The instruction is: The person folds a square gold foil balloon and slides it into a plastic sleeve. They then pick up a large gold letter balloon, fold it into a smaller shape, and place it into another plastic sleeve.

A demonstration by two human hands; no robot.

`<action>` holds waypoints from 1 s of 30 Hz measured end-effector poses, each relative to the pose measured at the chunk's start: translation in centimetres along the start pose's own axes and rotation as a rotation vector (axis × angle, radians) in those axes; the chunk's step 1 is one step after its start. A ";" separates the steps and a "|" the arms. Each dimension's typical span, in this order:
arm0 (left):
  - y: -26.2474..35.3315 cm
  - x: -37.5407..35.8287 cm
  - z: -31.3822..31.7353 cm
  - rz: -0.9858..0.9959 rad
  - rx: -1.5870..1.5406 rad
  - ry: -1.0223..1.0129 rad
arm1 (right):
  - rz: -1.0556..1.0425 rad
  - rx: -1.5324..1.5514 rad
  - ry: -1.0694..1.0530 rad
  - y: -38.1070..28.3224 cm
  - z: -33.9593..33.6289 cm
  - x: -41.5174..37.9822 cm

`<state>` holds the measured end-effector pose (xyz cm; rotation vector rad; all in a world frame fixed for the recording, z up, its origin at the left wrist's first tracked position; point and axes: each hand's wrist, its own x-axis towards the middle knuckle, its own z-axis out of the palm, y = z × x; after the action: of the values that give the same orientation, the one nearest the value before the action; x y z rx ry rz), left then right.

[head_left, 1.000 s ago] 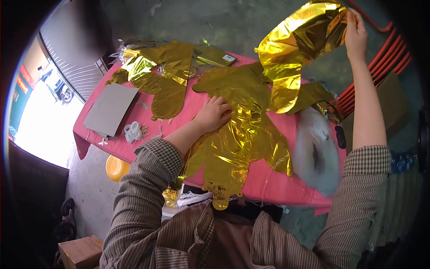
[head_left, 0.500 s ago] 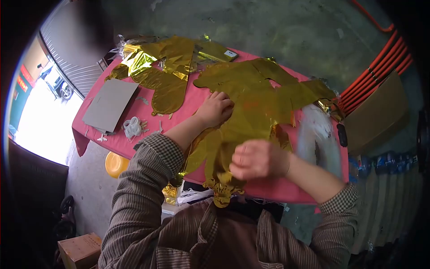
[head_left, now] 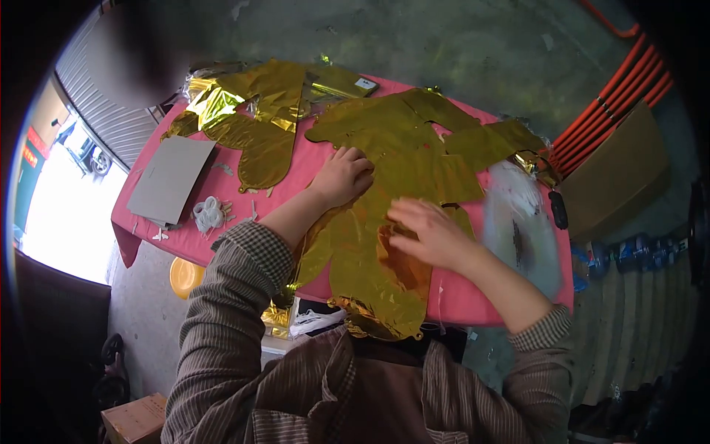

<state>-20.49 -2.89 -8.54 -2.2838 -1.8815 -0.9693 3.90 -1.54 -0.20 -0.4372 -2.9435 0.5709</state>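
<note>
The right hand [head_left: 429,233] is lying open, fingers flat on the gold foil balloon [head_left: 384,222] spread on the pink table [head_left: 473,292]. At ten o'clock, the left hand [head_left: 342,176] is pressing it, fingers curled. Farther, at eleven o'clock, more gold foil [head_left: 259,118] is lying.

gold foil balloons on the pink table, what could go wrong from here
The stack of gold foil balloons hangs over the near edge of the pink table; with only the left hand and right hand pressing flat on it, slippery sheets might slide off toward the lap. Pressing could also crease the thin foil. The small white pieces near the grey cardboard sit close to the table's edge and may get knocked down.
</note>
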 end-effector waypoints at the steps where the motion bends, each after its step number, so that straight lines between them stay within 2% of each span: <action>1: -0.1 0.0 0.0 -0.005 -0.003 -0.004 | 0.074 -0.076 0.088 1.5 1.7 0.5; 2: -0.1 0.0 0.0 -0.013 -0.006 -0.008 | 0.073 -0.077 0.094 1.9 2.8 1.0; 4: -0.1 0.0 0.0 -0.012 -0.004 -0.012 | 0.237 -0.134 -0.037 2.1 4.7 2.3; 5: -0.1 0.0 0.1 -0.017 -0.010 -0.017 | 0.255 -0.129 -0.079 2.3 5.6 2.7; 8: -0.2 0.1 0.2 -0.019 -0.002 -0.013 | 0.197 -0.130 0.016 2.0 6.7 3.6; 15: -0.3 0.6 -1.3 0.014 -0.093 -0.029 | 0.185 -0.195 0.063 2.0 7.3 3.6; 17: -0.1 1.3 -3.3 -0.296 -0.389 -0.101 | 0.182 -0.205 0.066 2.0 7.3 3.7; 18: -0.4 1.4 -4.1 -0.300 -0.382 -0.104 | 0.178 -0.198 0.067 1.9 7.3 3.7; 21: -1.0 0.7 -5.8 -0.111 -0.174 -0.157 | 0.206 -0.227 0.029 1.7 7.1 3.7; 22: -1.0 0.1 -6.0 -0.116 -0.173 -0.161 | 0.210 -0.228 0.027 1.7 7.1 3.7; 24: -0.5 -1.5 -6.3 0.063 -0.026 -0.275 | 0.213 -0.226 0.022 1.7 6.9 3.7; 28: 0.4 -3.5 -6.4 0.135 -0.037 -0.294 | 0.205 -0.200 0.033 1.7 7.1 3.6; 30: 0.5 -4.1 -6.2 0.168 -0.050 -0.214 | 0.196 -0.187 0.043 1.8 7.0 3.6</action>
<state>-23.06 -9.05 -5.33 -2.6185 -1.7139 -0.7887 -0.16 -1.29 -7.16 -0.7545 -2.9430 0.3009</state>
